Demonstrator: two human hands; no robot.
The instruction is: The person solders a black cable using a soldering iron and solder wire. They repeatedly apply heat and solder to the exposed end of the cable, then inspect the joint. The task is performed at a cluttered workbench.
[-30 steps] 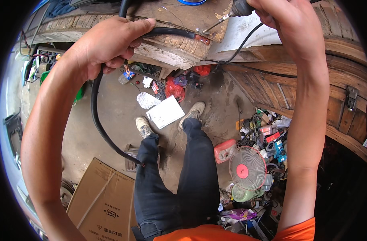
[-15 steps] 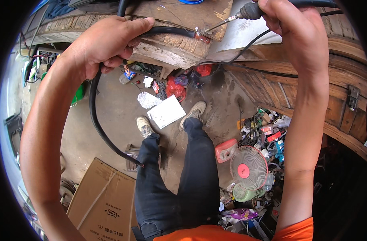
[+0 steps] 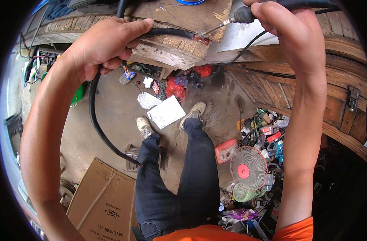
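Since half a second ago, the slim metal-shafted tool with a dark ribbed collar (image 3: 244, 15) has been shifted slightly left and down by the right hand (image 3: 294, 30), its tip brought nearer the bare reddish copper end (image 3: 203, 40) of the thick black rubber-sheathed cable (image 3: 167, 31); the left hand (image 3: 107, 42) has barely been moved.

The rough-edged brown wooden workbench (image 3: 179, 49) is spread across the top, with the copper end placed over its near edge. The left fingers are closed around the cable, the thumb extended along it; the right fingers are curled around the tool, partly hidden. The tip appears to be set against the copper end. Contact is best kept steady and broad there, with the cable held still and skin kept off the bare metal, which may be hot.

The large brown cardboard carton with a pale strap (image 3: 97, 193) is seen at lower left; no contents are shown. The green bucket-like container (image 3: 78, 95) is largely covered by the left forearm (image 3: 44, 128), its inside hidden. What is held in the crumpled red plastic bag (image 3: 174, 90) cannot be told.
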